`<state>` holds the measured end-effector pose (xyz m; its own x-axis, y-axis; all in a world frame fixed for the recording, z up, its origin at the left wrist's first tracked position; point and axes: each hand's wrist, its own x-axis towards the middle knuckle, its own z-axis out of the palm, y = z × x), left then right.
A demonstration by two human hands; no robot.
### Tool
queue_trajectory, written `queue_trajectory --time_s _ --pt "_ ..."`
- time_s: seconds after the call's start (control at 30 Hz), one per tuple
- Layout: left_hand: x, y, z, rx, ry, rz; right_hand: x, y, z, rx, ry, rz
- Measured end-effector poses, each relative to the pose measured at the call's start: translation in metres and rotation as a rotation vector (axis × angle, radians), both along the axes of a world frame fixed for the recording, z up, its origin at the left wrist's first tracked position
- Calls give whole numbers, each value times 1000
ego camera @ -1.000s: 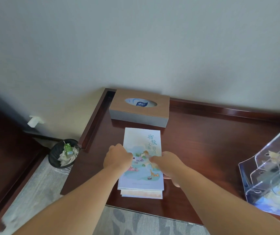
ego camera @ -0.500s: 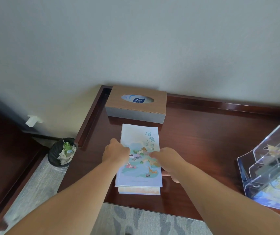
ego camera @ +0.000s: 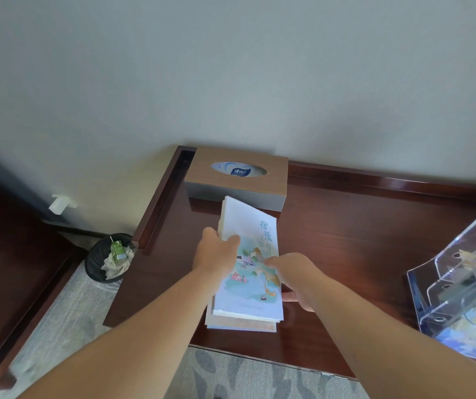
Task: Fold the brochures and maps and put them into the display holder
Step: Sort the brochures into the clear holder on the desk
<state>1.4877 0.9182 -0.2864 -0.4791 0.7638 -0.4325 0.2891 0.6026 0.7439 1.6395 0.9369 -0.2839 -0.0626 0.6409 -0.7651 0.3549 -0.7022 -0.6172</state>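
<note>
A pale brochure [ego camera: 245, 223] with blue Chinese lettering and a pastel picture tops a small stack [ego camera: 241, 323] on the dark wooden table [ego camera: 346, 240]. Its left and far edges are raised off the stack. My left hand [ego camera: 215, 254] grips its left edge, thumb on the cover. My right hand [ego camera: 294, 275] holds its right edge, fingers partly under it. At the right edge stands a clear acrylic display holder [ego camera: 461, 272] with a colourful map [ego camera: 473, 326] in its lowest slot.
A brown tissue box [ego camera: 236, 178] sits against the wall just behind the stack. The table has a raised rim along its left and back. On the floor to the left stands a black waste bin [ego camera: 108, 259] with rubbish, on a grey patterned carpet.
The top brochure lay flat on the stack; now its left and far edges are lifted, held by both hands. The view has shifted slightly.
</note>
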Motion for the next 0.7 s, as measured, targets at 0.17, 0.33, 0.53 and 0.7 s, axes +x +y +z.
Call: queue_trajectory --time_s 0.17,0.33,0.53,0.7 --pt "12 -4 19 219 -143 -151 13 4 7 84 74 -93" --pt "14 -2 32 311 -266 -244 34 17 34 396 -53 -188" --pt "16 -1 33 262 -298 -261 49 6 42 607 -229 -95" --pt "10 1 34 224 -320 -284 45 3 45 652 -359 -41"
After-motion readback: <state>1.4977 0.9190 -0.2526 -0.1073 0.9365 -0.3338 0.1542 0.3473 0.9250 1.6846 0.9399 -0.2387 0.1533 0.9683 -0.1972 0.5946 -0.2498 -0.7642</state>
